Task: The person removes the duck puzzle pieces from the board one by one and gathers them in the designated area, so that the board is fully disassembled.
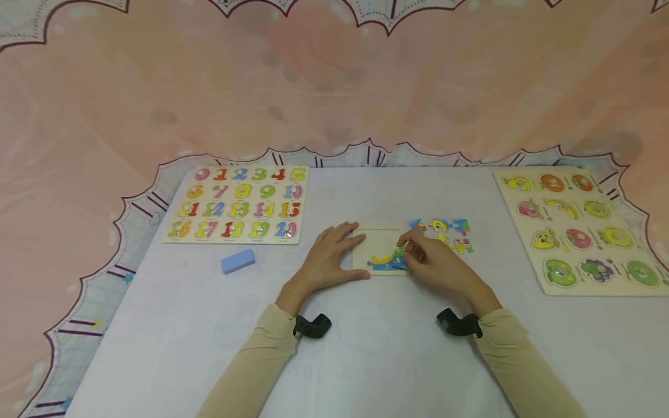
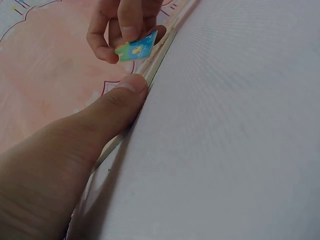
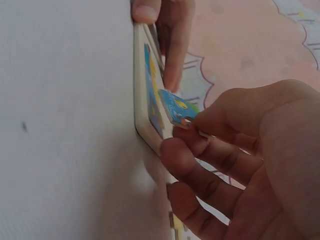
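- Left of centre in the head view, a yellow wooden board of coloured numerals [image 1: 232, 241] lies flat on the white worktop [image 1: 209, 342], with a light-blue rectangular block [image 1: 238, 262] just below it.
- Next comes the left hand [image 1: 330, 255], its grip spread wide: the thumb lies at the near edge and the fingers reach round the left side of a square, pale wooden puzzle tray [image 1: 370, 241].
- The tray sits at mid-frame, with blue-and-yellow printed pieces [image 1: 377, 263] in its lower part and bare wood above.
- At the tray's lower right, a small blue-and-green printed puzzle piece [image 3: 172, 107] tilts over the tray; its long axis is unclear, as is whether it touches.
- The right hand [image 1: 441, 264] is nearer, pinching that piece in a narrow grip by its right end; the piece lies left of the fingertips, its free end toward the tray.
- Beyond the right hand, loose printed pieces [image 1: 440, 225] lie beside the tray.
- At far right, a pale wooden fruit board [image 1: 580, 290] lies flat.
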The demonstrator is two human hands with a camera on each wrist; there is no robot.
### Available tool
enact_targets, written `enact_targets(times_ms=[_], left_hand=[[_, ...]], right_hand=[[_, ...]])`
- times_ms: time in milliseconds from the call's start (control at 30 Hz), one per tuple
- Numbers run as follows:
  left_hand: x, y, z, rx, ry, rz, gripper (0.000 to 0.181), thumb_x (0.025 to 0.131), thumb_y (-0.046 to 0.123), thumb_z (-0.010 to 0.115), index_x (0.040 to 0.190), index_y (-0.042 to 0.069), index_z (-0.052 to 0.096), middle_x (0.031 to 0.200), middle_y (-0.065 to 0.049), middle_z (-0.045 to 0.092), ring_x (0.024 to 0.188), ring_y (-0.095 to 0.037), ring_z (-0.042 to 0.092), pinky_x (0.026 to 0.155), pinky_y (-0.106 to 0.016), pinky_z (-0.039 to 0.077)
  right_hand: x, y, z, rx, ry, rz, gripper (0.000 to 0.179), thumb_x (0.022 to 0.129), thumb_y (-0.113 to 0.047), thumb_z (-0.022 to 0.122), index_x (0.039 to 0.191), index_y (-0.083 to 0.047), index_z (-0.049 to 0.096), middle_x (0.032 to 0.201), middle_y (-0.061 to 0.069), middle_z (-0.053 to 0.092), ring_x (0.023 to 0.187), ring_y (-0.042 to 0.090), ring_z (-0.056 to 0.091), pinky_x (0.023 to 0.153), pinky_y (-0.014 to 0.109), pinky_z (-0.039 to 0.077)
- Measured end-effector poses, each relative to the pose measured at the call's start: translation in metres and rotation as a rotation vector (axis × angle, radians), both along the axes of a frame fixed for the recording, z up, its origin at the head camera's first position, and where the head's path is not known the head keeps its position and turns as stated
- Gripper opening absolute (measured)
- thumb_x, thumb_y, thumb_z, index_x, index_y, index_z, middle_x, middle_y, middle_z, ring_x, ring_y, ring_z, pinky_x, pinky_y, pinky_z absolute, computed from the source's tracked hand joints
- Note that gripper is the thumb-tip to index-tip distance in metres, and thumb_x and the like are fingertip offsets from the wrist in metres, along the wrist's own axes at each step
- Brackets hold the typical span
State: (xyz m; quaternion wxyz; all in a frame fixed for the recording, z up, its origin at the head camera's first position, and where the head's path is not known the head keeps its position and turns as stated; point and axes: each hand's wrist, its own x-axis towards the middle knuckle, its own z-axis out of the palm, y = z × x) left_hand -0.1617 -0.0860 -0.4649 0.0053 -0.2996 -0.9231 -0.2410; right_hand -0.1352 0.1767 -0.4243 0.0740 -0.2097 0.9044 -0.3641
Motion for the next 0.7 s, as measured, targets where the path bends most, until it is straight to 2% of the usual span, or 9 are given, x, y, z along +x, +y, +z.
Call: enact_targets(times_ms=[300,533,700], left_hand=[[0.001,0.001,0.001,-0.003,-0.003,-0.007,0.080,0.071,0.058,0.074,0.137,0.020,0.051,0.152,0.000,0.035,0.144,-0.020,0.026,0.119,-0.045,0.018],[0.001,0.001,0.002,-0.002,-0.007,0.000,0.080,0.071,0.058,0.074,0.138,0.020,0.051,0.152,0.000,0.035,0.144,-0.020,0.025,0.119,-0.045,0.017],[0.001,0.001,0.001,-0.006,-0.007,-0.001,0.080,0.071,0.059,0.073,0.138,0.021,0.050,0.153,0.000,0.034,0.144,-0.019,0.024,0.120,-0.045,0.017]], right_hand=[[-0.004,0.020,0.001,0.040,-0.020,0.019,0.021,0.090,-0.011,0.060,0.110,-0.012,0.054,0.089,-0.002,0.065,0.079,0.011,0.057,0.070,0.023,0.048],[-0.008,0.032,0.003,0.037,-0.069,0.026,0.026,0.090,-0.013,0.062,0.114,-0.008,0.054,0.099,0.002,0.066,0.092,0.014,0.060,0.081,0.029,0.052],[-0.008,0.039,0.003,0.042,-0.106,0.034,0.021,0.090,-0.013,0.063,0.109,-0.009,0.054,0.095,0.001,0.065,0.089,0.013,0.059,0.079,0.026,0.051]])
